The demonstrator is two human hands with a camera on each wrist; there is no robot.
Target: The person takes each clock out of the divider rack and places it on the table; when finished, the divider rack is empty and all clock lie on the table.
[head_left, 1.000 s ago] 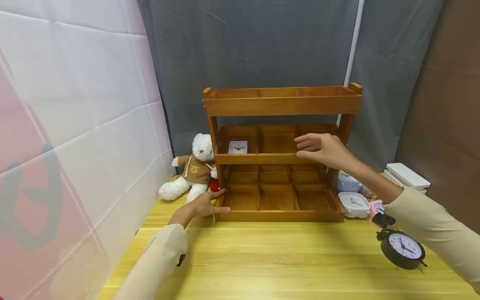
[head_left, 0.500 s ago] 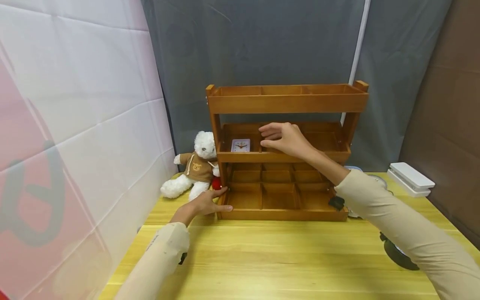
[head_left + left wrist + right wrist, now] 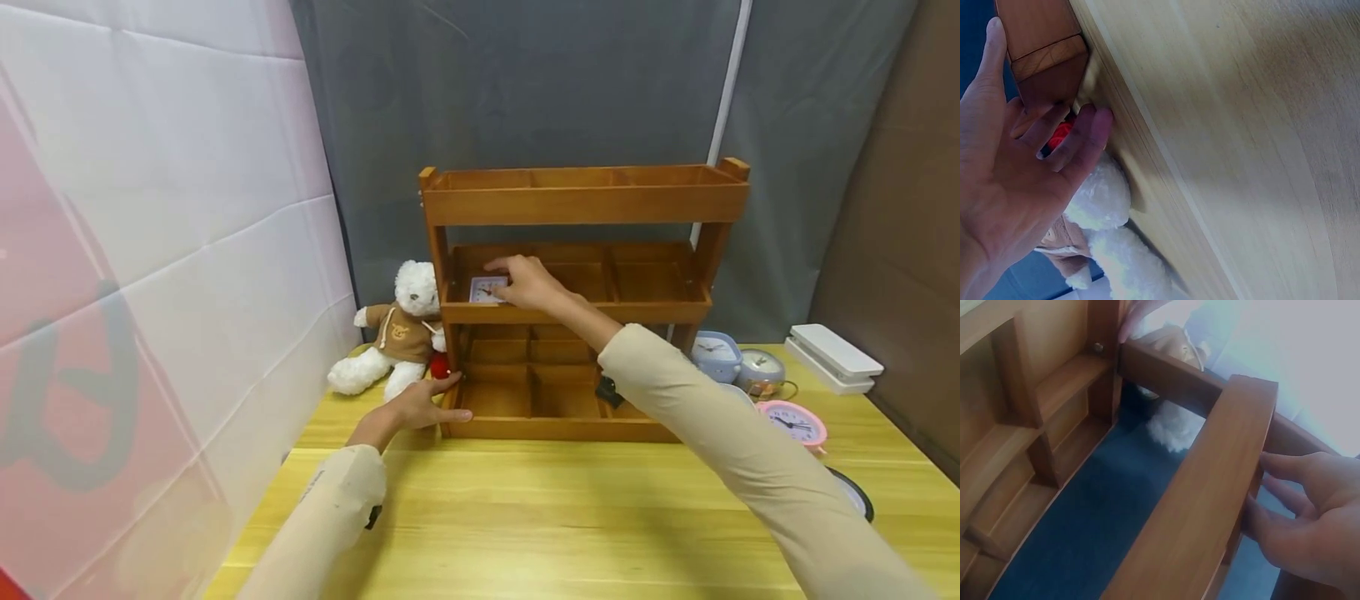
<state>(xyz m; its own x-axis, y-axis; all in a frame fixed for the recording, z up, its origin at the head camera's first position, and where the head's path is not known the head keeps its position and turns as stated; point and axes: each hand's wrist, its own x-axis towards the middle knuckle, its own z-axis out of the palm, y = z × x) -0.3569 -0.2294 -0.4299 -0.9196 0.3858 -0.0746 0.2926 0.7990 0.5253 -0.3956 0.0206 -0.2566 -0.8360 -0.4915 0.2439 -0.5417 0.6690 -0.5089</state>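
Observation:
A brown wooden shelf (image 3: 585, 313) with divided tiers stands on the table. My left hand (image 3: 420, 403) touches its lower left corner, thumb on the front edge and fingers along the side; in the left wrist view that hand (image 3: 1016, 181) has its palm exposed and fingers loosely bent. My right hand (image 3: 525, 282) reaches over the middle tier into the left compartment. Its fingertips are right at a small pale purple square alarm clock (image 3: 480, 289), covering part of the dial. In the right wrist view the right hand (image 3: 1316, 512) bends behind the tier's board (image 3: 1197, 487), and the clock is hidden.
A white teddy bear (image 3: 401, 333) in a brown hoodie sits left of the shelf, beside a red object (image 3: 440, 367). At right stand a blue clock (image 3: 716, 354), a grey round clock (image 3: 761, 371), a pink clock (image 3: 795, 423), a black-rimmed clock (image 3: 855, 493) and white boxes (image 3: 836, 354).
My right hand has moved left across the middle tier, from its right part to the purple clock in the left compartment. My left hand has stayed at the shelf's corner.

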